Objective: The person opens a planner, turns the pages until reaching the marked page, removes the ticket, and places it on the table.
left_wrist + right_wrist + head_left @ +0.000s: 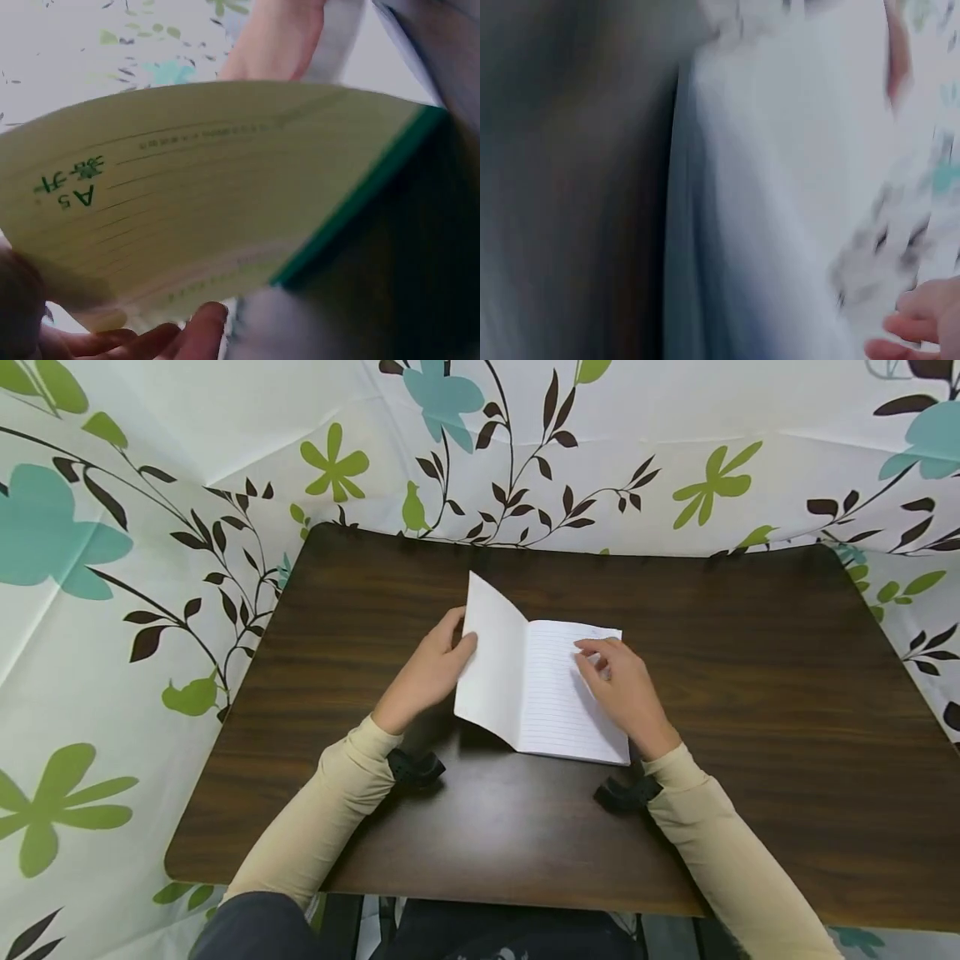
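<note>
A notebook (567, 693) lies opened on the table, its right-hand page white with ruled lines. My left hand (429, 670) grips the outer edge of the raised front cover (491, 664), thumb on the inner side. In the left wrist view, the cover's outside (202, 195) is pale yellow with green print, including "A5", and a green spine strip (360, 199). My right hand (626, 689) hovers over or touches the ruled page near its upper right, fingers loosely bent with nothing between them. Blurred in the right wrist view, those fingers (911, 328) appear beside the notebook's pages (780, 150).
The dark wood-grain table (750, 693) reaches to both sides of the notebook. Behind and left of it hangs a white cloth (247, 410) with leaf and flower prints. Black wrist mounts (416, 768) sit under both forearms, just above the tabletop.
</note>
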Motion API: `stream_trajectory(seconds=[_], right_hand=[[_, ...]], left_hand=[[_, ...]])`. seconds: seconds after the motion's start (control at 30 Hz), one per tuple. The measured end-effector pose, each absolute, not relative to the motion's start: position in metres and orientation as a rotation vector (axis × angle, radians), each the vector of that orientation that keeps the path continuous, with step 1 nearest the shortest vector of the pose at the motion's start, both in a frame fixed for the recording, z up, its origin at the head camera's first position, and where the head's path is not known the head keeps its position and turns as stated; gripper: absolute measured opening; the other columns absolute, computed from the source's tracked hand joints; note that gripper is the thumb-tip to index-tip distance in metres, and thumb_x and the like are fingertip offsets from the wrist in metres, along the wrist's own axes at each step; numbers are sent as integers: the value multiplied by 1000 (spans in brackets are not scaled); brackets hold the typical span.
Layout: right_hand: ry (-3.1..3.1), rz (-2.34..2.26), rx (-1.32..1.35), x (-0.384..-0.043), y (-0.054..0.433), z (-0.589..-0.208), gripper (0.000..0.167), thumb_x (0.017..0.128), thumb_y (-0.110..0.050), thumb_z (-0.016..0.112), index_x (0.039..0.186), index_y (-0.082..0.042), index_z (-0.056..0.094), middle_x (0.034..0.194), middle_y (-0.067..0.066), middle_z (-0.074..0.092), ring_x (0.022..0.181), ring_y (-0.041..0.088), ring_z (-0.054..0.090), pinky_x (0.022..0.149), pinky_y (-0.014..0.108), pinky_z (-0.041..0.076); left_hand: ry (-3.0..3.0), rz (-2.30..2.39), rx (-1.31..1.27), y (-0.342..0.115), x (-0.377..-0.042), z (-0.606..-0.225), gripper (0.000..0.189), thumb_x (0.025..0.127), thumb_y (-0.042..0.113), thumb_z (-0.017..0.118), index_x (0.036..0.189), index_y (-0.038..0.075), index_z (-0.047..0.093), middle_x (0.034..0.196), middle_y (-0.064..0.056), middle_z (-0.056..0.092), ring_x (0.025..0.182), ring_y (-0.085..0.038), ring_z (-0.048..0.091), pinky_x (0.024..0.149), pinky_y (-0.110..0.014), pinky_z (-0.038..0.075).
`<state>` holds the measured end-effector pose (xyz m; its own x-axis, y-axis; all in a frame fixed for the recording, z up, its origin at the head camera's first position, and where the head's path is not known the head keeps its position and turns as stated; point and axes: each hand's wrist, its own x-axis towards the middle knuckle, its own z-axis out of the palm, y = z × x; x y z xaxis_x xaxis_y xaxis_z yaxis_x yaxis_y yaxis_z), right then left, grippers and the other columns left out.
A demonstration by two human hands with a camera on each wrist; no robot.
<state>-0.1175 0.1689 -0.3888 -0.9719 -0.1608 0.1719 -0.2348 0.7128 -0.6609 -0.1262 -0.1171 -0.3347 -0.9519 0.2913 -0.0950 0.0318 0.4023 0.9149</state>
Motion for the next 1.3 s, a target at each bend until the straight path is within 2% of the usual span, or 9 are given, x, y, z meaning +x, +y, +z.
stream_trajectory(seconds=[0.3, 0.53, 0.67, 0.83, 0.93, 1.0, 1.1, 1.17, 1.3], right_hand=[[-3013, 722, 122, -134, 192, -400, 60, 107, -35, 60, 152, 2, 49, 120, 29, 54, 88, 36, 53, 72, 48, 44], [-2956, 598, 123, -134, 189, -400, 54, 105, -37, 63, 147, -3, 58, 116, 28, 54, 99, 41, 47, 81, 52, 35], [-2841, 579, 163, -134, 187, -402, 40, 104, -29, 66, 136, -5, 68, 111, 24, 56, 99, 41, 44, 83, 55, 26], [-2761, 544, 178, -135, 186, -401, 31, 103, -25, 68, 124, -4, 76, 101, 24, 72, 90, 43, 59, 87, 58, 27], [-2727, 619, 159, -135, 185, -398, 31, 103, -24, 68, 125, -4, 75, 84, 22, 73, 71, 37, 60, 79, 50, 34], [-2710, 738, 128, -135, 185, -397, 32, 103, -22, 68, 129, -4, 73, 80, 20, 69, 67, 31, 55, 73, 40, 35], [-2673, 937, 113, -133, 186, -393, 36, 103, -16, 67, 137, -7, 68, 92, 17, 66, 77, 25, 52, 69, 31, 38], [-2654, 1038, 160, -130, 185, -389, 40, 102, -13, 67, 142, -9, 64, 109, 18, 68, 87, 26, 57, 76, 33, 45], [-2687, 1179, 346, -116, 177, -372, 56, 102, -14, 67, 155, -16, 50, 148, 16, 59, 119, 36, 66, 97, 54, 54]], left_hand=[[2537, 1511, 85, -157, -124, -370, 36, 106, 22, 57, 135, 0, 57, 109, -18, 73, 73, -19, 64, 69, -29, 51], [2795, 1354, 67, -169, -126, -391, 29, 105, 26, 62, 116, 1, 74, 84, -11, 68, 59, -18, 47, 52, -28, 36], [2834, 1313, 65, -171, -127, -393, 30, 105, 28, 62, 115, 4, 77, 85, -12, 70, 60, -18, 49, 50, -29, 36], [2823, 1305, 25, -172, -128, -397, 31, 105, 30, 63, 115, 5, 78, 90, -13, 73, 63, -19, 52, 52, -29, 38], [2814, 1293, 13, -172, -127, -398, 31, 104, 30, 63, 114, 5, 77, 91, -13, 74, 63, -19, 52, 53, -29, 39], [2804, 1290, 7, -172, -127, -399, 31, 104, 31, 64, 114, 5, 77, 93, -13, 75, 63, -19, 53, 53, -29, 39], [2786, 1283, 4, -172, -127, -399, 31, 104, 32, 64, 116, 6, 77, 96, -13, 76, 63, -19, 52, 53, -28, 38], [2776, 1276, 5, -172, -128, -399, 32, 104, 33, 63, 117, 6, 77, 97, -12, 76, 64, -19, 53, 53, -28, 39], [2762, 1264, 14, -169, -131, -400, 32, 104, 34, 62, 117, 8, 77, 99, -11, 77, 69, -20, 57, 57, -30, 41]])
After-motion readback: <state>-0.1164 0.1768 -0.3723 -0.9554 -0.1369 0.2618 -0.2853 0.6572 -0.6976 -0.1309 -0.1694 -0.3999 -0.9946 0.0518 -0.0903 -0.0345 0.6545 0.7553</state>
